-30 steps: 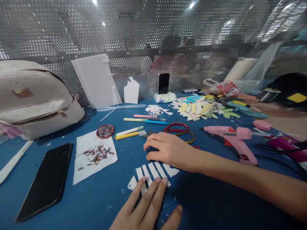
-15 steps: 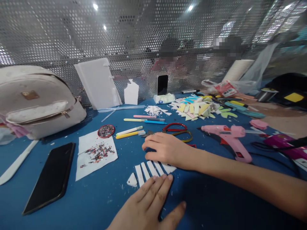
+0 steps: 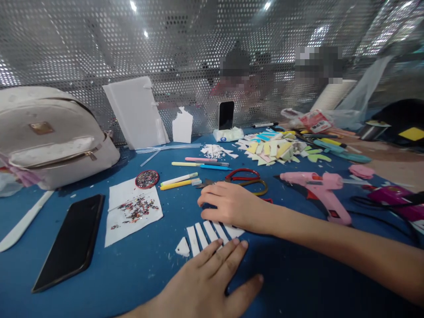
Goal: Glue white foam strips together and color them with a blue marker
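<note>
My left hand (image 3: 212,278) lies palm down at the bottom middle, its fingers stretched out and the thumb apart. Its fingertips rest at the near ends of several white strips (image 3: 200,235) laid side by side on the blue table. Just beyond them, my right hand (image 3: 233,205) reaches in from the right, palm down, with loosely bent, parted fingers, and covers the far right part of the strips. Left of the row sits a small white triangular piece (image 3: 182,247) with a hole in it. Scissors (image 3: 260,186) with red and olive handles lie partly behind my right hand.
A pink glue gun (image 3: 319,190) lies to the right. Markers (image 3: 180,184) and a pile of foam scraps (image 3: 274,150) are farther back. On the left are a black phone (image 3: 71,243), a paper sheet (image 3: 114,232) with glitter, a white knife (image 3: 26,223) and a pale backpack (image 3: 59,137).
My left hand has slid slightly right along the near ends of the strips. My right hand stays in nearly the same place, and the view has shifted a little.
</note>
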A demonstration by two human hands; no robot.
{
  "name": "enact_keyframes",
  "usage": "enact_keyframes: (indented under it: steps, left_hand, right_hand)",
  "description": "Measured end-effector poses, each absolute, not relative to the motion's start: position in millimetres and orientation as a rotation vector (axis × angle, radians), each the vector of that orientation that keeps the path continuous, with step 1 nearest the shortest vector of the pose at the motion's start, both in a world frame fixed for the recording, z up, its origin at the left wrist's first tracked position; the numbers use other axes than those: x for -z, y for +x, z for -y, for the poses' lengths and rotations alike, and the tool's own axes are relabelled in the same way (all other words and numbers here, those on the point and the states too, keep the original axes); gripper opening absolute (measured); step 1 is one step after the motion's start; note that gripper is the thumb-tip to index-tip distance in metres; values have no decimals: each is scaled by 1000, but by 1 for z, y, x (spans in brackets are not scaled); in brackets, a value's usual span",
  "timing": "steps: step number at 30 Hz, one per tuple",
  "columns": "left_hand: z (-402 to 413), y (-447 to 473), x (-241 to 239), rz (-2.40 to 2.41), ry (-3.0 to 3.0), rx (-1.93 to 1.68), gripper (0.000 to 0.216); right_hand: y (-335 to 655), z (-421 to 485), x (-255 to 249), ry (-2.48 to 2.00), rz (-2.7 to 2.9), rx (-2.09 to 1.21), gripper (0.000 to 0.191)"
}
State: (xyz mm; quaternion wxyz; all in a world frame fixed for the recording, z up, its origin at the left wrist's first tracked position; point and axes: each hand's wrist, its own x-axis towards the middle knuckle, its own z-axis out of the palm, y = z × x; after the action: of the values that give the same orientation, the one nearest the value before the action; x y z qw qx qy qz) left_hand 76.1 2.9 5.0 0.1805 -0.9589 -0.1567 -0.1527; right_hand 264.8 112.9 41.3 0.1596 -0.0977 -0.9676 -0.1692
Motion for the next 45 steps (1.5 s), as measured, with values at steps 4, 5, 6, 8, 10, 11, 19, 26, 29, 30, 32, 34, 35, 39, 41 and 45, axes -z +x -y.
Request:
enact_keyframes:
  steps: [4,5,6,8,10,11,19,26,29,30,32,34,35,39,41,45]
  left_hand:
    - [-2,76,-4,454,-2713,435,47]
    - [-2,76,-4,460,-2717,432,48]
    - [-2,76,-4,466,-2722,429,48]
    - [-3,76,-5,460,-2736,415,49]
    - [-4,75,-6,442,-2752,388,49]
    - [-4,75,-8,437,-2758,377,49]
    - [-4,75,-9,449,-2790,384,47]
    - [-4,75,-5,447,-2780,418,47]
    - [-3,75,-3,454,-2772,435,47]
    - [-3,75,-2,456,-2766,441,47]
    - [-3,75,-2,455,-2775,437,48]
    - [-3,75,-2,448,-2795,437,49]
    - [-3,75,-2,446,-2801,434,49]
    - [-3,74,-2,459,-2789,424,48]
    - [-3,74,-1,457,-2776,424,48]
    - [-3,75,-1,459,-2758,414,48]
  right_hand:
    - [265,-113,-42,-280,2767,489,22]
    - [265,-113,-42,-278,2766,495,22]
    - [265,-112,-42,-274,2764,503,22]
    - [265,-112,-43,-257,2762,526,23]
    - [266,-112,-43,-232,2764,550,24]
    - [266,-112,-43,-219,2766,561,25]
    - [266,-111,-43,-214,2773,594,27]
    - [268,-107,-47,-231,2821,588,29]
    - [268,-106,-47,-230,2836,579,27]
    - [268,-106,-47,-232,2839,575,27]
    - [268,-106,-48,-236,2842,570,26]
    - [269,-104,-50,-248,2844,561,26]
    - [270,-104,-51,-255,2848,554,27]
    - [272,-101,-54,-278,2859,541,31]
    - [272,-100,-54,-281,2854,543,30]
    - [273,-98,-54,-284,2841,552,28]
